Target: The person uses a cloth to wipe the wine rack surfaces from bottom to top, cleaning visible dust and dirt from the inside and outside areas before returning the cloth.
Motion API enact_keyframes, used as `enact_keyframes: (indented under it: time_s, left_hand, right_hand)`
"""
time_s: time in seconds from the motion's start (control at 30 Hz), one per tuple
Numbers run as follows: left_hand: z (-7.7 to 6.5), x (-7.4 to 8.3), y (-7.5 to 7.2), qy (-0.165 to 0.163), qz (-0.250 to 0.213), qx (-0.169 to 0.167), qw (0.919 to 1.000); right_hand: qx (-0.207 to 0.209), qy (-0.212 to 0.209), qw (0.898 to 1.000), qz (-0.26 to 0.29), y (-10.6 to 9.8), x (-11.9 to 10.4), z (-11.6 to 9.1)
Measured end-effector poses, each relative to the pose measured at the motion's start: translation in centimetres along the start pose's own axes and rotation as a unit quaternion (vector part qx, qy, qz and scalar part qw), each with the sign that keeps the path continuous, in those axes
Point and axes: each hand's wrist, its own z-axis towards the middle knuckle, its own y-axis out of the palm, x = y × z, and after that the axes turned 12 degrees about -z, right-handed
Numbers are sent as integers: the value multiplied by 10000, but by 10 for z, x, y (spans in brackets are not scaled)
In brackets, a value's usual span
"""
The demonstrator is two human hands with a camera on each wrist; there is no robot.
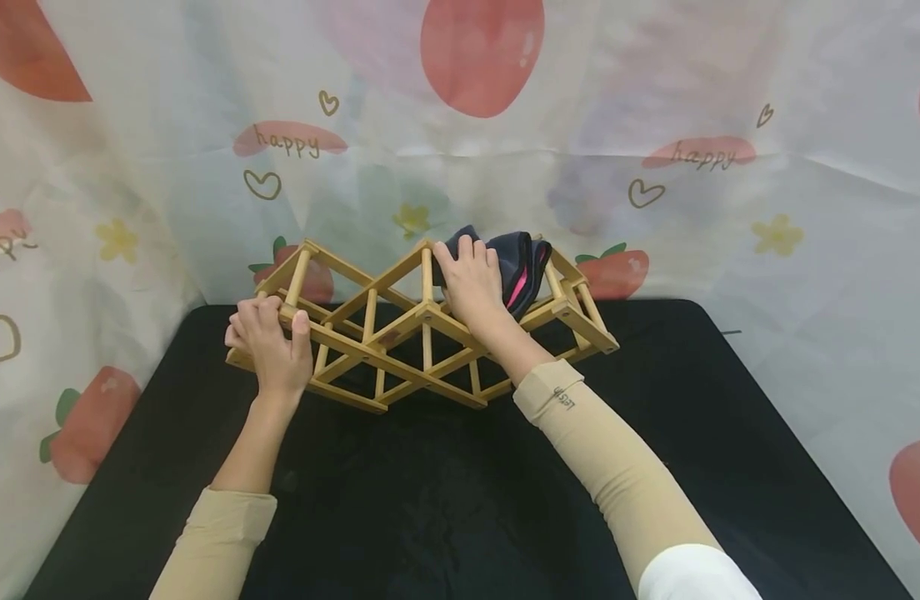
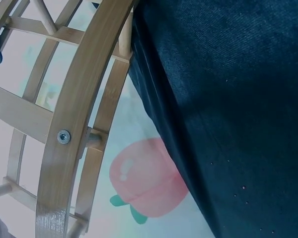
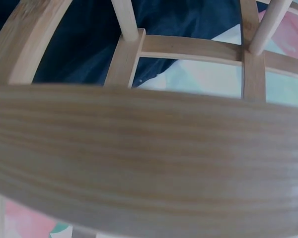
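Note:
A wooden lattice rack (image 1: 366, 358) of crossed slats and round dowels stands tilted near the back of the black table. My left hand (image 1: 272, 346) grips its left end, fingers over the upper corner. Over the rack's right half, my right hand (image 1: 471, 283) holds a folded dark navy cloth item (image 1: 516, 262) with black edging and a pink strip; its exact kind is unclear. Fingertips of that hand are partly hidden. In the left wrist view a slat (image 2: 64, 163) shows a metal bolt. A close slat (image 3: 149, 158) fills much of the right wrist view.
A black cloth covers the table (image 1: 430, 500), its back edge just behind the rack. Behind and at both sides hangs a pale curtain (image 1: 505, 183) printed with strawberries, hearts and flowers.

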Motion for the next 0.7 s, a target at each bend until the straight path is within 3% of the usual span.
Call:
enact_keyframes:
  time_s: [0.23, 0.37, 0.47, 0.6, 0.7]
  left_hand:
    - [-1, 1, 2, -79, 124, -14, 9999]
    - [-2, 1, 2, -125, 111, -73, 9998]
    - [-2, 0, 2, -116, 94, -56, 9999]
    - [-2, 0, 0, -107, 86, -22, 9999]
    - [-1, 0, -1, -101, 108, -5, 9999]
  right_hand:
    - [-649, 256, 9976, -43, 0, 3, -2]
    - [-710, 229, 9971, -158, 0, 4, -3]
    - [-237, 69, 9996, -140, 1, 3, -5]
    - [823, -154, 9965, 37, 4, 2, -5]
    - [1071, -161, 9941, 106, 3, 1, -5]
